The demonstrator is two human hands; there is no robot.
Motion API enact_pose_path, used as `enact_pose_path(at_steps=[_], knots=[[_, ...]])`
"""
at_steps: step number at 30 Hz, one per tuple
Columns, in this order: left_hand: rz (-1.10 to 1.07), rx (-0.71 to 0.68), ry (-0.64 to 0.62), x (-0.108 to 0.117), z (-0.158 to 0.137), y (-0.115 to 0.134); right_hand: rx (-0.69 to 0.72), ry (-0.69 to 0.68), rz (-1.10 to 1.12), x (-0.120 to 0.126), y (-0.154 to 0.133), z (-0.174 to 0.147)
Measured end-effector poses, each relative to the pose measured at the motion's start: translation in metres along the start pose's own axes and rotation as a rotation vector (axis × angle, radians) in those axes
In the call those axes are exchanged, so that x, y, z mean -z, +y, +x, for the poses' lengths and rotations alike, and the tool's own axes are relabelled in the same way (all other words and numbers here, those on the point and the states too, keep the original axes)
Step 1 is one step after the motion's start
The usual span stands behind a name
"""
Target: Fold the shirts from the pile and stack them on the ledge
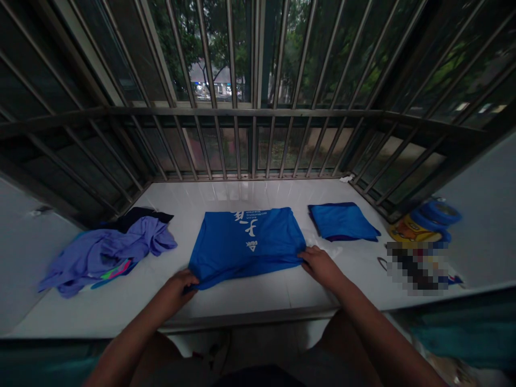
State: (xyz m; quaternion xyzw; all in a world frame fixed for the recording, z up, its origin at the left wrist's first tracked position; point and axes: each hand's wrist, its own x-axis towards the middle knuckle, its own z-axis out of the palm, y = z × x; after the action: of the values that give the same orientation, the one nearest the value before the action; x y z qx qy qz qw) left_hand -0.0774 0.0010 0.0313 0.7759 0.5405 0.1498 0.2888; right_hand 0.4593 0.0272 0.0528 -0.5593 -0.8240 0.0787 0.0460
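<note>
A blue T-shirt (226,244) with white printed lettering lies spread on the white tiled ledge in front of me, its near edge slightly rumpled. My left hand (182,285) pinches the near left corner of the shirt. At the near right corner, my right hand (320,263) grips the fabric between thumb and fingers. To the right of the shirt rests a small stack of folded blue clothes (342,221), apart from my hand. A crumpled pile with a purple garment (108,252) on top lies to the left.
Metal window bars (253,113) close off the far side of the white ledge (258,298). On the right stand a blue and yellow container (419,223) and a pixelated, unreadable patch of items. A dark garment (141,217) sits behind the purple one.
</note>
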Motion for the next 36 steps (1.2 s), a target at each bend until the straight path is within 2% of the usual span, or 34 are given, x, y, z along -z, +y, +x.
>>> enact_pose_path(at_steps=[3,6,10,14,16,18,22,25,31,36], knots=[[0.032,-0.084,0.011,0.003,-0.008,0.002,0.048,0.061,-0.050,0.012,0.000,-0.007],[0.112,-0.092,0.032,-0.003,-0.023,-0.007,0.097,0.157,-0.042,0.007,0.005,-0.030],[0.142,-0.032,0.048,-0.016,-0.047,-0.023,0.083,0.066,-0.014,-0.015,0.014,-0.070],[0.063,0.044,0.104,-0.012,-0.056,-0.020,-0.049,0.012,0.065,-0.017,0.013,-0.089],[0.030,0.172,0.179,-0.002,-0.043,-0.008,-0.176,0.062,0.123,-0.008,0.008,-0.080],[0.051,0.326,0.221,0.008,-0.018,0.007,-0.322,0.112,0.162,0.002,0.001,-0.058],[0.251,0.520,0.122,0.019,0.048,0.030,-0.548,0.060,0.129,0.009,-0.015,0.005],[0.296,0.568,0.086,0.016,0.082,0.033,-0.636,-0.014,0.069,0.003,-0.020,0.040],[0.187,0.573,0.085,0.010,0.094,0.023,-0.681,-0.035,0.114,-0.009,-0.008,0.054],[-0.091,0.603,0.135,0.013,0.098,0.020,-0.713,-0.012,0.261,-0.006,0.003,0.059]])
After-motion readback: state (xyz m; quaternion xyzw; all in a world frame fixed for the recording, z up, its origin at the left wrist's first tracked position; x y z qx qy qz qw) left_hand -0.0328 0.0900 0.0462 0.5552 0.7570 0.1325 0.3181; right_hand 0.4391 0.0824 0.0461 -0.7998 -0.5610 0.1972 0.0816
